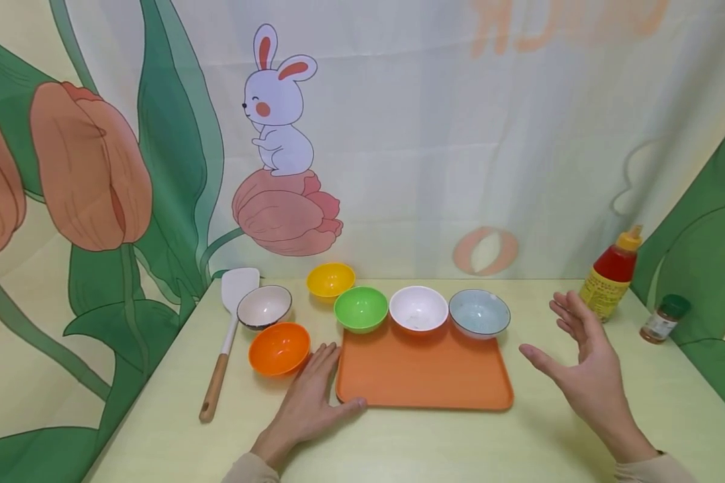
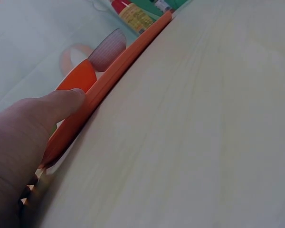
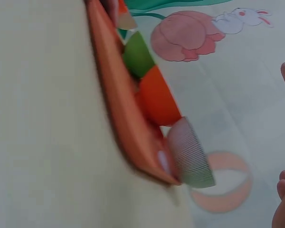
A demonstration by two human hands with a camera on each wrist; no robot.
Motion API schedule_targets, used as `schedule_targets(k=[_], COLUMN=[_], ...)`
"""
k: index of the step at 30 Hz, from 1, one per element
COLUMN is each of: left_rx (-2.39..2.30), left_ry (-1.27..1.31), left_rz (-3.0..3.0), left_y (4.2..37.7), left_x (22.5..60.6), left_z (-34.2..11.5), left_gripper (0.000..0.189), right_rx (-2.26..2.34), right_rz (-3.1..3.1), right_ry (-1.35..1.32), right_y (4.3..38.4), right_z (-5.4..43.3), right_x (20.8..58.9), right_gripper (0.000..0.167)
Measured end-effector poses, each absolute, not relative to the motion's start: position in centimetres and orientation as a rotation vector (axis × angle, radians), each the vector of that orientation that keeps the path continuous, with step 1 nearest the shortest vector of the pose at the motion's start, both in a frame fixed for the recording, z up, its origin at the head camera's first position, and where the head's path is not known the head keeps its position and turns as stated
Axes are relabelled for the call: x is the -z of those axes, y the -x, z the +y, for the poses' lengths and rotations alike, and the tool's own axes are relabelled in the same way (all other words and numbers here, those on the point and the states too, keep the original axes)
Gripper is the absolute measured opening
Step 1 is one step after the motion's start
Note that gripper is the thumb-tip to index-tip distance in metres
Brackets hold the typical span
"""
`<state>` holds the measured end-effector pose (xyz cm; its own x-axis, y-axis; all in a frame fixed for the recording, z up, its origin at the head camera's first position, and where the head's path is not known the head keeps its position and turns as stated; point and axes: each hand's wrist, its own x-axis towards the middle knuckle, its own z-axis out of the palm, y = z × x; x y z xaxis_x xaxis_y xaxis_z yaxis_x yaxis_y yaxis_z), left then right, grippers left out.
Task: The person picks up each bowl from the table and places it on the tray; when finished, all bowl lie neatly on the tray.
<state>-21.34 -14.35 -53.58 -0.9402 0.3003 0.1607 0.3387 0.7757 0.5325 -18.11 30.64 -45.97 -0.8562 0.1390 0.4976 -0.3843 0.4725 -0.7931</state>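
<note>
Left hand [image 1: 308, 404] is holding its fingers [image 1: 321, 363] straight, thumb [image 1: 352, 406] pointing inward | right hand [image 1: 591, 376] is hovering, its thumb standing wide of its fingers | both wrists [image 1: 274, 444] are angling inward

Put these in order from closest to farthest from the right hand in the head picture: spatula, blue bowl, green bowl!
1. Blue bowl: nearest, left of the right hand, at the tray's back right corner.
2. Green bowl: farther left, by the tray's back left corner.
3. Spatula: farthest, near the table's left edge.
</note>
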Motion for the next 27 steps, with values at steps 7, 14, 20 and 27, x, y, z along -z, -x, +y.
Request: schedule_targets(k=[7, 14, 20, 27], left_rx=[0.898, 0.903, 0.909, 0.893], left_ry=[0.519, 0.525, 0.523, 0.521], left_rz=[-2.884, -2.895, -2.898, -2.891], left_y=[21.5, 21.5, 21.4, 21.4], left_x=[53.5, 53.6, 53.5, 53.5], left_z=[-14.4, -14.3, -14.2, -14.3], left_gripper=[0.115, 0.115, 0.114, 0.114], right_rx=[-1.36, -1.41, -1.306, -1.054], right_rz=[-2.434, -2.632, -2.816, -2.911], right_ry=[-0.122, -0.092, -0.111, -0.235], right_y=[17.5, 17.2, 17.5, 17.9], right_z=[30.2, 29.9, 29.8, 29.8], right_x=[49.1, 51.1, 52.0, 52.7], right_gripper=[0.114, 0.114, 0.123, 0.125])
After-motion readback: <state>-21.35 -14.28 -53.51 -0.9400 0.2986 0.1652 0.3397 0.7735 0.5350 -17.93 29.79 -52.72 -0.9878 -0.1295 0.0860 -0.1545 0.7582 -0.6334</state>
